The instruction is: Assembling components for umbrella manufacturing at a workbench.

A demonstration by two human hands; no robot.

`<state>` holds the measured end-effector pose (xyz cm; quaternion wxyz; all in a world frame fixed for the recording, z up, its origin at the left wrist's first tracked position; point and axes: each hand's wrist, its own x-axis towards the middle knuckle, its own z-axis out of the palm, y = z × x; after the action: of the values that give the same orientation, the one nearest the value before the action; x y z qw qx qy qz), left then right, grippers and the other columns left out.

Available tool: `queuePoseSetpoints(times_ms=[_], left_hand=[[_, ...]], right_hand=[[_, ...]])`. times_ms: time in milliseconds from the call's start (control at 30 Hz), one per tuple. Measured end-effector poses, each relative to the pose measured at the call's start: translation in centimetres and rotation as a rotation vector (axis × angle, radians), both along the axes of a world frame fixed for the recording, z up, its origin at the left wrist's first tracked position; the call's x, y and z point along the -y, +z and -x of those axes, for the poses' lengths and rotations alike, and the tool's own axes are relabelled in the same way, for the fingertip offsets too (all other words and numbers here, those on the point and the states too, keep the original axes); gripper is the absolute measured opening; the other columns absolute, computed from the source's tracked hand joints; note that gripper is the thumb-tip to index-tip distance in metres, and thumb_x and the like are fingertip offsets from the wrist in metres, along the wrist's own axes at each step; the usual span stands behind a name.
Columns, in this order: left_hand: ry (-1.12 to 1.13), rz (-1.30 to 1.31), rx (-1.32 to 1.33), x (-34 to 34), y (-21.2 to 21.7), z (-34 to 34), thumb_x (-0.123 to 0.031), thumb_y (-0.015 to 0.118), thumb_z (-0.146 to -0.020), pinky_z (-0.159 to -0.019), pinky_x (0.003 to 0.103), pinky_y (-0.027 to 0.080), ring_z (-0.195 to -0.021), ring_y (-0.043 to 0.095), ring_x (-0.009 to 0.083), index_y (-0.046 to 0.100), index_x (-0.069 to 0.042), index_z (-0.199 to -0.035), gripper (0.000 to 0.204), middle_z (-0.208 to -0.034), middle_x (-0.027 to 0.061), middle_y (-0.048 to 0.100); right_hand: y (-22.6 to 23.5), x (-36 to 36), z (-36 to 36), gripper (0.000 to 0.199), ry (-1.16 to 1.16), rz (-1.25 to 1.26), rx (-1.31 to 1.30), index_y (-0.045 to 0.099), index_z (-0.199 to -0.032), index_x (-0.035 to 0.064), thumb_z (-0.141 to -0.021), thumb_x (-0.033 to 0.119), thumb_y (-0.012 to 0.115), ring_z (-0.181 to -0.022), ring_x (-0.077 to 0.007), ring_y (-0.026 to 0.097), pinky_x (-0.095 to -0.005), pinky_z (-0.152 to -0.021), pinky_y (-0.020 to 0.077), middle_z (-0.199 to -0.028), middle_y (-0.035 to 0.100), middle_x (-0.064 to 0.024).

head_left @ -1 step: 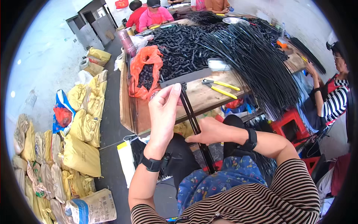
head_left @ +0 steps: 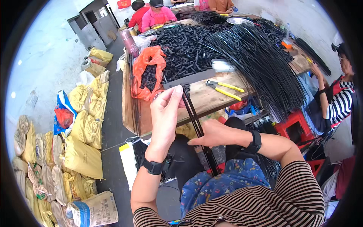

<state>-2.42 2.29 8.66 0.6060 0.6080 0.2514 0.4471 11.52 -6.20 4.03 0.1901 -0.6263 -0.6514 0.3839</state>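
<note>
A small bunch of long black cable ties slants down from my left hand toward my lap. My left hand pinches it near the top, where the small square heads show beside the thumb. Lower down, my right hand is closed around the strands, thumb pointing left. Beyond them on the wooden table lies a pair of yellow-handled cutting pliers, jaws to the left. A big fan of black cable ties spreads over the table's right part and hangs past its edge.
Small black plastic parts heap across the table. An orange-red plastic bag and a clear box stand near them. Yellow sacks line the left floor. A red stool and a seated person are at right.
</note>
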Motion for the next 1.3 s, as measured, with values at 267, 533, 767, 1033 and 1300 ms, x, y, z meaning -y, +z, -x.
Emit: queuePoseSetpoints(times_ms=[267,533,767,1033,1300], left_hand=[[-0.296,0.323,0.183,-1.4,0.8,0.2,-0.024,0.059,-0.092,-0.082,0.031,0.047,-0.09,0.06,0.0122,0.062,-0.002,-0.112,0.03,-0.1,0.0048,0.066],[-0.072,0.182,0.215,-0.9,-0.9,-1.7,-0.009,0.066,-0.087,-0.075,0.024,0.05,-0.085,0.062,0.0099,0.065,0.0,-0.103,0.019,-0.096,0.0068,0.067],[0.11,-0.074,0.227,0.2,-1.0,-2.4,0.001,0.063,-0.085,-0.069,0.022,0.05,-0.081,0.059,0.0085,0.052,0.005,-0.118,0.035,-0.107,0.0083,0.058],[0.162,-0.124,0.1,0.2,-0.2,-2.6,0.002,0.063,-0.085,-0.066,0.018,0.046,-0.075,0.056,0.0038,0.059,0.004,-0.111,0.026,-0.092,0.0022,0.061],[0.15,-0.094,0.172,-0.1,-0.5,-2.8,-0.003,0.066,-0.085,-0.062,0.017,0.044,-0.071,0.056,0.0029,0.06,0.005,-0.107,0.024,-0.088,0.001,0.061]], right_hand=[[4.4,-3.8,-3.0,0.032,-0.082,-0.44,-0.554,0.062,-0.086,0.0005,-0.086,0.032,0.067,-0.072,-0.0085,0.057,-0.0262,-0.065,0.0472,-0.074,0.062,-0.004],[4.4,-5.1,-4.6,0.022,-0.037,-0.27,-0.769,0.059,-0.088,0.0075,-0.09,0.029,0.063,-0.07,-0.0002,0.045,-0.019,-0.061,0.037,-0.078,0.054,0.0071],[4.1,-5.4,-5.3,0.02,-0.033,-0.152,-0.948,0.058,-0.089,0.0113,-0.092,0.031,0.059,-0.074,-0.0005,0.05,-0.0179,-0.068,0.0403,-0.081,0.056,0.0076],[4.3,-5.3,-5.2,0.02,-0.014,-0.14,-0.964,0.06,-0.09,0.0116,-0.092,0.032,0.059,-0.078,-0.0009,0.052,-0.0179,-0.07,0.041,-0.084,0.058,0.0074],[4.4,-5.1,-5.6,0.02,-0.026,-0.192,-0.891,0.062,-0.087,0.0099,-0.091,0.029,0.062,-0.075,-0.0019,0.053,-0.0194,-0.07,0.0419,-0.08,0.059,0.0059]])
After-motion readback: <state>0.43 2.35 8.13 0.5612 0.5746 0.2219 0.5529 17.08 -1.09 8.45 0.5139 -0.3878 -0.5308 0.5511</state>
